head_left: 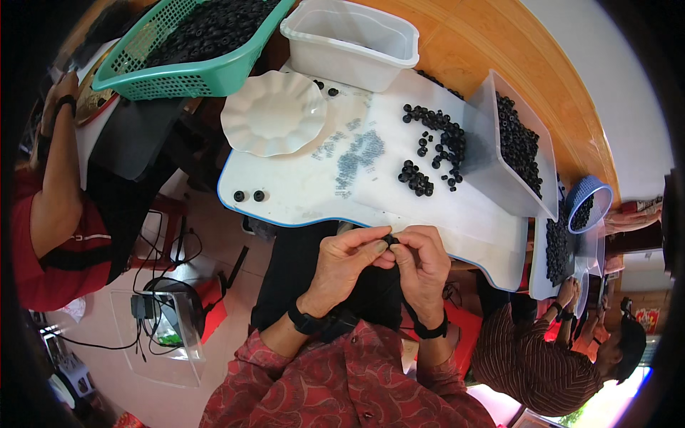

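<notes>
In front of my chest, just off the table's near edge, both hands pinch one small black round part point(389, 240). My left hand point(341, 269) grips it from the left between thumb and fingertips. From the right, my right hand point(423, 269) closes thumb and fingers on the same piece. Fingertips cover most of it, so its exact kind is hidden. Similar black round parts point(416, 178) lie loose on the white table point(300, 189), right of centre. Two more black pieces point(249, 195) sit near the left edge, beyond my left hand.
A scalloped white plate point(274, 113) stands at the table's left. Behind it are a green basket point(171, 80) heaped with black parts and a white tub point(342, 60). A clear bin point(492, 157) of black parts stands right. People work at both sides; cables point(153, 307) lie lower left.
</notes>
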The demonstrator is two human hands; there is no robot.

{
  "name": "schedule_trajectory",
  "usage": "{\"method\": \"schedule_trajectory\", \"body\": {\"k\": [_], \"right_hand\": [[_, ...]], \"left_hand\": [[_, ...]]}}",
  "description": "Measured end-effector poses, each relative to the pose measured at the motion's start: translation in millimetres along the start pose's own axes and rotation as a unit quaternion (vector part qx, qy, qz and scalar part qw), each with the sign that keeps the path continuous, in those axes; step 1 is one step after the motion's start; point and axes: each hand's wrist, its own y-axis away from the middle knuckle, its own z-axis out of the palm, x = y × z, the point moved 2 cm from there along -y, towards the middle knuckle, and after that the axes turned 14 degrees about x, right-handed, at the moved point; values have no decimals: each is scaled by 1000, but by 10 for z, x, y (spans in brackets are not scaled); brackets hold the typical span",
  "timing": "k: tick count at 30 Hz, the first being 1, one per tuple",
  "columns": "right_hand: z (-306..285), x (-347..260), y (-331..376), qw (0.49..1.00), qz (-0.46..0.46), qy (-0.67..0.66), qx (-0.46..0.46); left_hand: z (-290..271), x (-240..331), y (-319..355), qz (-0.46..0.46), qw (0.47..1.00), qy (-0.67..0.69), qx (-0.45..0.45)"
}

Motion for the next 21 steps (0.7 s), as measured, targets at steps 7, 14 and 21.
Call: {"method": "schedule_trajectory", "body": {"k": [7,14,21], "right_hand": [[14,23,32,997,-41,50,-52],[23,48,87,989,-100,99,-48],[30,37,125,989,-93,103,-47]], "left_hand": [[-20,39,27,1,999,-41,13],[14,0,32,-14,999,-42,31],[-4,-46,19,-12,998,-47,29]]}}
